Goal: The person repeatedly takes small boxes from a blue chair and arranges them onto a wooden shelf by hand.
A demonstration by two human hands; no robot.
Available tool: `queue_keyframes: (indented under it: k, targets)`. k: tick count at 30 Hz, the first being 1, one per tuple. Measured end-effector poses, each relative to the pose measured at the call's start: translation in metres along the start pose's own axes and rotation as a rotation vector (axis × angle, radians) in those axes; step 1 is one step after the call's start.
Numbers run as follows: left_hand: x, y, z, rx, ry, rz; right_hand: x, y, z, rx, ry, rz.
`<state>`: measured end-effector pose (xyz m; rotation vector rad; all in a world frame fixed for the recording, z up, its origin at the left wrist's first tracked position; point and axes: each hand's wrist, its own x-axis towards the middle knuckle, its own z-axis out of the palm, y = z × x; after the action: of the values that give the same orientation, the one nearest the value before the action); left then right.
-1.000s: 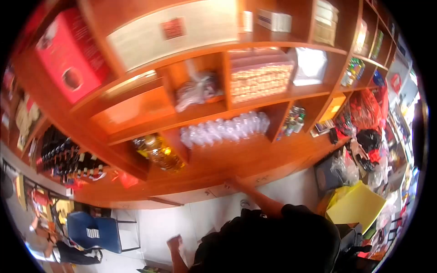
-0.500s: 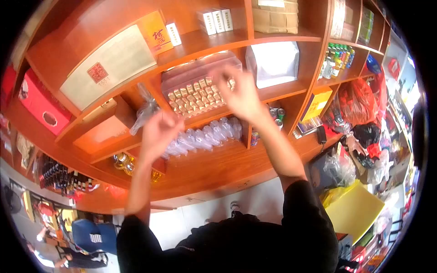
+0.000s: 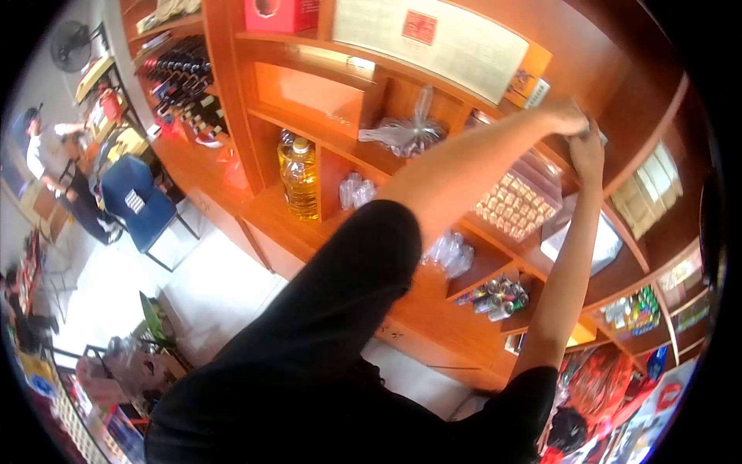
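white box [image 3: 536, 93], a single one, stands in the wooden shelving [image 3: 225, 85] at two o'clock, near the left hand [image 3: 564, 117], which meets the right hand [image 3: 587, 155] in view; i cannot tell whether either hand's fingers grasp anything. one orange box [image 3: 532, 65] stands beside it; two bottles [image 3: 300, 185] at ten o'clock.

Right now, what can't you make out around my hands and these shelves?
All in the head view:
- Whether your left hand and right hand hold anything: they overlap, slightly blurred.
- Middle of the clear plastic row: behind your left forearm.
- Red box's top: cut off by the upper edge.
- Dark bottles' labels: too small.
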<state>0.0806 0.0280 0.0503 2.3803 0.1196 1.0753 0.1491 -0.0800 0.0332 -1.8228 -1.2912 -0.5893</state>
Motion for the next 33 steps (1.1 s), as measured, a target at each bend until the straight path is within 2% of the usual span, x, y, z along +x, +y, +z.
queue_keyframes:
  k: [3, 5, 8, 9, 10, 12, 13, 14, 16, 18, 19, 21, 22, 24, 25, 26, 28, 30, 31, 32, 33]
  targets:
    - [0.007, -0.004, 0.008, 0.101, -0.033, -0.099, -0.001, 0.000, 0.000, -0.025, -0.011, 0.023]
    - [0.026, -0.027, 0.029, -0.330, -0.038, -0.138, 0.006, 0.012, 0.008, 0.048, -0.015, -0.042]
    - [-0.011, 0.005, 0.010, -0.339, 0.031, -0.145, 0.004, 0.013, 0.011, 0.156, 0.017, -0.131]
    - [-0.016, 0.011, 0.009, -0.360, 0.065, -0.226, 0.001, 0.006, 0.009, 0.196, 0.055, -0.161]
    - [-0.017, 0.010, 0.014, -0.377, 0.172, -0.137, -0.004, -0.001, 0.007, 0.201, 0.049, -0.165]
    - [-0.053, 0.039, -0.013, -0.538, 0.181, -0.025, -0.026, -0.031, 0.003, 0.355, 0.306, -0.257]
    - [-0.063, 0.044, -0.018, -0.521, 0.263, 0.070, -0.037, -0.046, 0.004, 0.495, 0.356, -0.302]
    - [-0.088, 0.062, -0.045, -0.463, 0.254, 0.080, -0.051, -0.063, 0.005, 0.636, 0.401, -0.340]
    - [-0.107, 0.055, -0.056, -0.506, 0.415, 0.301, -0.082, -0.106, 0.003, 0.775, 0.483, -0.378]
    - [-0.153, 0.062, -0.087, -0.371, 0.508, 0.356, -0.105, -0.120, 0.014, 0.855, 0.534, -0.439]
    - [-0.181, 0.061, -0.105, -0.359, 0.431, 0.313, -0.118, -0.126, 0.020, 0.818, 0.542, -0.435]
    - [-0.240, 0.053, -0.132, -0.216, 0.457, 0.298, -0.146, -0.152, 0.040, 0.768, 0.542, -0.315]
    - [-0.272, 0.048, -0.146, -0.202, 0.464, 0.226, -0.160, -0.166, 0.052, 0.720, 0.532, -0.272]
    - [-0.343, 0.037, -0.177, -0.214, 0.502, 0.039, -0.192, -0.209, 0.076, 0.835, 0.333, -0.284]
    - [-0.380, 0.034, -0.193, -0.240, 0.533, -0.073, -0.210, -0.235, 0.088, 1.000, 0.145, -0.185]
    - [-0.417, 0.034, -0.206, -0.516, 0.574, -0.246, -0.228, -0.260, 0.099, 1.146, -0.052, -0.082]
    - [-0.492, 0.036, -0.241, -0.614, 0.639, -0.521, -0.257, -0.312, 0.125, 1.064, -0.436, -0.208]
    - [-0.562, 0.051, -0.276, -0.549, 0.740, -0.798, -0.290, -0.369, 0.159, 1.259, -0.762, -0.106]
    - [-0.598, 0.042, -0.284, -0.549, 0.847, -0.763, -0.303, -0.400, 0.169, 1.347, -0.935, -0.010]
    - [-0.626, 0.050, -0.298, -0.584, 0.947, -0.813, -0.316, -0.436, 0.169, 1.458, -1.139, 0.145]
    - [-0.653, 0.058, -0.312, -0.538, 1.028, -0.844, -0.331, -0.468, 0.181, 1.484, -1.177, 0.167]
